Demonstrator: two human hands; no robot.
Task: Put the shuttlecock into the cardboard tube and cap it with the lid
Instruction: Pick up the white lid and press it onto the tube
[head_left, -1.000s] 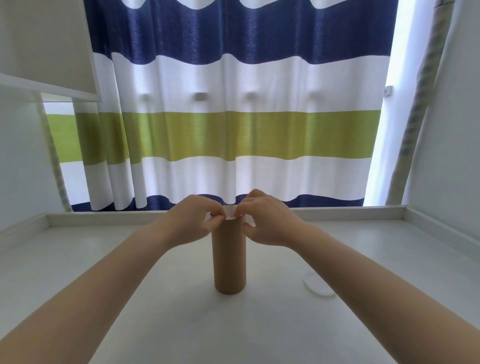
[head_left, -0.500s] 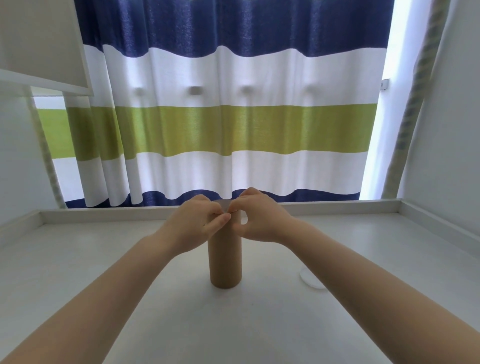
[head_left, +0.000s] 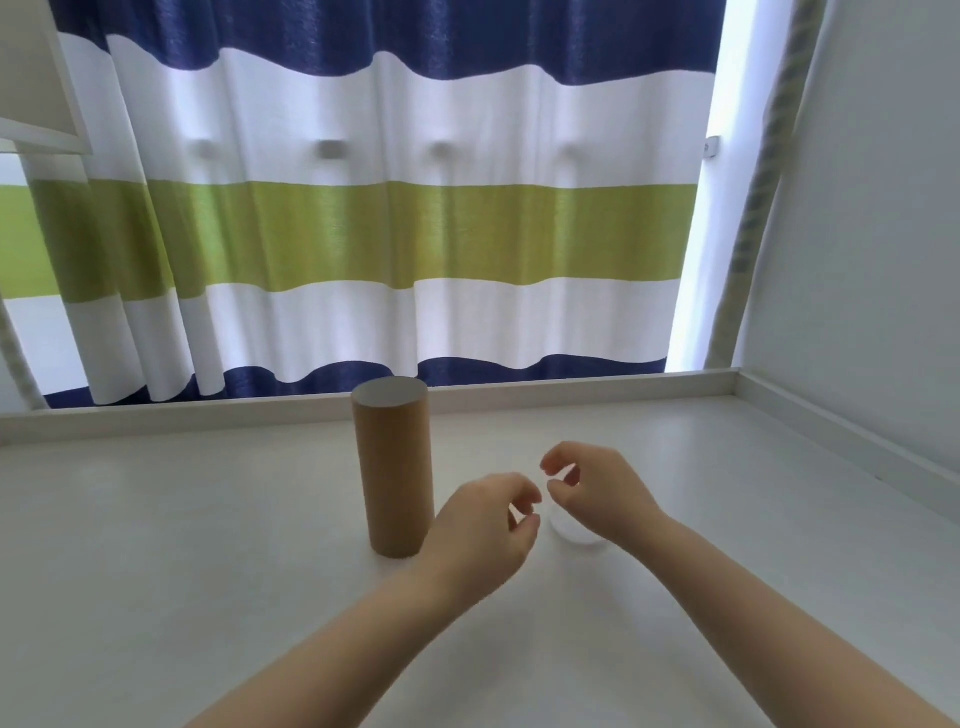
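The brown cardboard tube (head_left: 395, 467) stands upright on the white table (head_left: 208, 571), its open top facing up. No shuttlecock shows; the tube's inside is hidden from me. The white round lid (head_left: 574, 535) lies flat on the table right of the tube, partly covered by my right hand (head_left: 597, 488), which hovers over it with fingers curled and apart. My left hand (head_left: 483, 530) is just right of the tube's base, fingers loosely curled, holding nothing.
A raised white ledge (head_left: 571, 387) runs along the back and right side of the table. Behind it hangs a striped blue, white and green curtain (head_left: 415, 234). A white wall (head_left: 872, 208) stands at the right.
Both hands left the top of the tube and dropped down to the right, toward the lid. The tube's top is now uncovered.
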